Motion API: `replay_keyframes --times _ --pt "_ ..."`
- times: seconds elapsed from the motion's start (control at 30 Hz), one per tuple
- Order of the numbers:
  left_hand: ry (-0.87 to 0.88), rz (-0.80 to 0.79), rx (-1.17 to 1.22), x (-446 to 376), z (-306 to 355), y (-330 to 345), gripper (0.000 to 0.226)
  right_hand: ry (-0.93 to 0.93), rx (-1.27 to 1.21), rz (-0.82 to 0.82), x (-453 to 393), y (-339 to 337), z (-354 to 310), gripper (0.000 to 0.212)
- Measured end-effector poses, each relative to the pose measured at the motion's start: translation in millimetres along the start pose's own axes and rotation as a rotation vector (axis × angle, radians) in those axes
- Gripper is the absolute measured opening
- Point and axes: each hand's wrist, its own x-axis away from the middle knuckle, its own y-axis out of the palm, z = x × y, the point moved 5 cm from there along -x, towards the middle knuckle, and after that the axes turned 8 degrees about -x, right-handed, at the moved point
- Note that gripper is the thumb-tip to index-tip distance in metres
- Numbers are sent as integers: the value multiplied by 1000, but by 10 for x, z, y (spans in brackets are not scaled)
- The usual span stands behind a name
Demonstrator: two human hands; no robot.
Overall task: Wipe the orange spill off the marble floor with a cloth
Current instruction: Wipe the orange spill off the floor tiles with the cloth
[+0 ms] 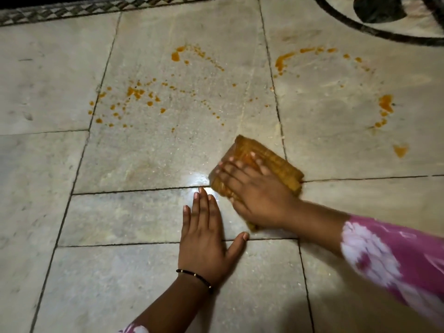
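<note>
An orange-stained folded cloth [269, 157] lies on the marble floor [168, 150] at centre right. My right hand [254, 191] presses flat on it with fingers spread and straight. My left hand [204, 236] rests flat on the bare floor just below and left of the cloth, fingers straight. Orange spill drops [134, 92] are scattered over the tile to the upper left. More orange streaks [283, 60] and blobs [385, 104] arc across the tile to the upper right.
A patterned mosaic border [72, 10] runs along the far edge of the floor. A dark curved inlay [360, 27] sits in the top right corner. Dark grout lines separate the marble slabs. A bright light glare [197, 181] sits left of the cloth.
</note>
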Motion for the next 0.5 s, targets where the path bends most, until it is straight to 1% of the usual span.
replay_keyframes --times 0.03,0.1,0.13,0.2,0.23,0.27,0.33,0.4,0.5 --pt "-3 7 7 0 -12 11 92 -24 -9 -11 162 24 -61 59" --pt "-5 17 11 5 -9 23 92 -38 -27 -35 537 13 77 59" --pt "-8 23 8 9 -9 21 92 1 -35 -36 684 -35 254 60" --pt "-9 21 1 15 -7 11 92 167 -73 -27 775 -165 699 63" --pt "-7 14 2 7 0 7 92 269 -102 -17 717 -226 927 66" --pt "-4 8 1 9 -5 -5 92 332 -106 19 599 -274 1087 68" --pt "-8 -7 16 12 -4 -16 92 374 -47 79 248 -312 1194 70" --pt "-3 -15 28 8 7 -31 91 338 -33 85 -96 -230 1009 70" --pt "-2 -10 28 9 5 -19 91 107 11 61 -177 -33 304 61"
